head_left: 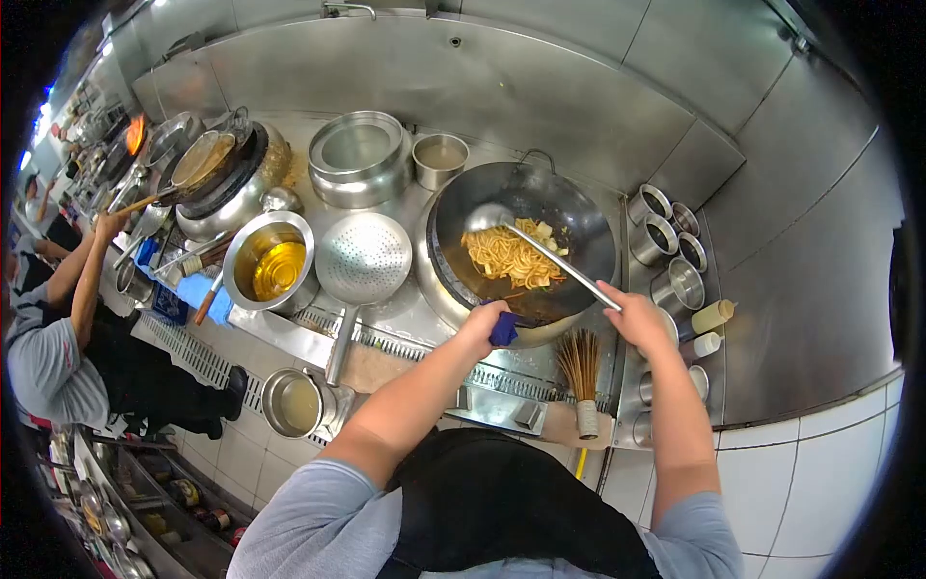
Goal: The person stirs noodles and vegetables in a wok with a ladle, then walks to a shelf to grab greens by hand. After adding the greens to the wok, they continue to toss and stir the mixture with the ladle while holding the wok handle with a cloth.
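Noodles with vegetable pieces (509, 259) lie in a dark wok (593, 220) on the stove. My left hand (485, 326) is closed on a purple cloth (504, 329) at the wok's near rim. My right hand (639, 318) grips the handle end of a long metal ladle (564, 266). The ladle's round bowl rests at the left edge of the noodles, inside the wok. Just left of the wok lies a perforated metal strainer (364, 257). Below the wok, a bamboo brush (580, 372) stands against the stove's front edge.
A pot of yellow oil (280, 268), a large lidded pot (359, 159) and a small pot (440, 160) are to the left. Metal containers (656, 236) and squeeze bottles (712, 317) line the right side. A co-worker (68, 347) stands at far left by another wok.
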`<action>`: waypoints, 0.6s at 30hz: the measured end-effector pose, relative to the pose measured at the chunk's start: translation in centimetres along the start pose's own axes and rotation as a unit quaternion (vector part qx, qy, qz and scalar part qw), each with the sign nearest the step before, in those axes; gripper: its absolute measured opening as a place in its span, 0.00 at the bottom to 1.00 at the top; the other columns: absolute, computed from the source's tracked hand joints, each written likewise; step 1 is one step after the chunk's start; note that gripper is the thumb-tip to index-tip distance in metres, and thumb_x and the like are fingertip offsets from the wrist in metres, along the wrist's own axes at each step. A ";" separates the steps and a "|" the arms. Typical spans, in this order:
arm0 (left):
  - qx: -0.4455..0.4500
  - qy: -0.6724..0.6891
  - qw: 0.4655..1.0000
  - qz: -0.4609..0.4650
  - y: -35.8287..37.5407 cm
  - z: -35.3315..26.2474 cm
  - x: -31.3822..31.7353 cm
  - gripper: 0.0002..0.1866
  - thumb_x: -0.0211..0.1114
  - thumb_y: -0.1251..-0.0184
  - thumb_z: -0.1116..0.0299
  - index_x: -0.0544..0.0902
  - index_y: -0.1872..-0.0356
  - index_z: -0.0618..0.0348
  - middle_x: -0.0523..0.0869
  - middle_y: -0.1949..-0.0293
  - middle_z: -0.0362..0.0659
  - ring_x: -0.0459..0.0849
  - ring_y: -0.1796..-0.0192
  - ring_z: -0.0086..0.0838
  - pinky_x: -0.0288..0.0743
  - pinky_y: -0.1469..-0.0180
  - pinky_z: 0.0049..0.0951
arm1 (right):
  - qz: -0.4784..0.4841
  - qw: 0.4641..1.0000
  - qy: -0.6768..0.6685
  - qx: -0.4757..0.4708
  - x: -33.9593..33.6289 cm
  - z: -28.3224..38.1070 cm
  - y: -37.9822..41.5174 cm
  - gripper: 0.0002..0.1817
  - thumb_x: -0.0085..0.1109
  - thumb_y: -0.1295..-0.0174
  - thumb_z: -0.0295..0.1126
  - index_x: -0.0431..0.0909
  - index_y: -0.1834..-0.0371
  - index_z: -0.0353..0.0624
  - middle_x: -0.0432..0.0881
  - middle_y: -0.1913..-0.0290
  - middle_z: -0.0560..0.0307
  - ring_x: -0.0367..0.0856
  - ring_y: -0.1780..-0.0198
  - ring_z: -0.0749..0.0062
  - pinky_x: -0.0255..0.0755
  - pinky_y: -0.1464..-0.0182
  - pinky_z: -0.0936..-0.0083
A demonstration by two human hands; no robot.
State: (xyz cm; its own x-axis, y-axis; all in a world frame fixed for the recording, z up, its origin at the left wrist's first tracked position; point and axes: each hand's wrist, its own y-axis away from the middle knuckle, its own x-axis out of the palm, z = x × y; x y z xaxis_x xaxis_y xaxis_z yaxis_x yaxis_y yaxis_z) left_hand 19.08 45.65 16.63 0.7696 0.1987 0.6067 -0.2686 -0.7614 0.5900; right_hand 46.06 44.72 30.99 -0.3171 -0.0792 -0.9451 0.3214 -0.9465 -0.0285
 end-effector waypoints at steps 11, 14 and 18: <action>-0.044 -0.002 0.997 0.065 4.3 -1.2 -0.6 0.17 0.64 0.41 0.49 0.76 0.63 0.51 0.79 0.75 0.38 0.76 0.79 0.26 0.67 0.82 0.25 | -0.079 0.972 0.195 0.105 -7.3 1.9 9.4 0.26 0.60 0.45 0.31 0.73 0.40 0.59 0.80 0.66 0.50 0.80 0.67 0.52 0.73 0.64 0.60; -0.059 -0.005 0.996 0.060 5.1 -1.7 -0.5 0.18 0.63 0.40 0.49 0.75 0.60 0.52 0.79 0.73 0.42 0.76 0.80 0.26 0.67 0.84 0.23 | -0.094 0.980 0.079 0.155 -5.8 2.7 9.9 0.25 0.61 0.45 0.30 0.73 0.40 0.54 0.82 0.63 0.47 0.81 0.66 0.51 0.74 0.62 0.63; -0.063 -0.013 0.995 0.071 4.6 -1.5 -0.8 0.19 0.63 0.39 0.49 0.74 0.59 0.52 0.80 0.73 0.42 0.77 0.80 0.27 0.68 0.84 0.24 | -0.099 0.977 -0.056 0.182 -2.8 4.2 9.8 0.25 0.61 0.43 0.30 0.73 0.40 0.49 0.80 0.72 0.42 0.78 0.76 0.64 0.73 0.66 0.72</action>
State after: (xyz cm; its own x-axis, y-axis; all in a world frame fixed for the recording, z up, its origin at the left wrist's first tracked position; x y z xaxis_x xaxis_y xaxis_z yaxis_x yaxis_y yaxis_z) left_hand 16.35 42.85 19.64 0.7337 0.0772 0.6751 -0.4451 -0.6962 0.5633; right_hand 46.40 34.32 34.70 -0.4431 0.1020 -0.8907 -0.0879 -0.9937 -0.0700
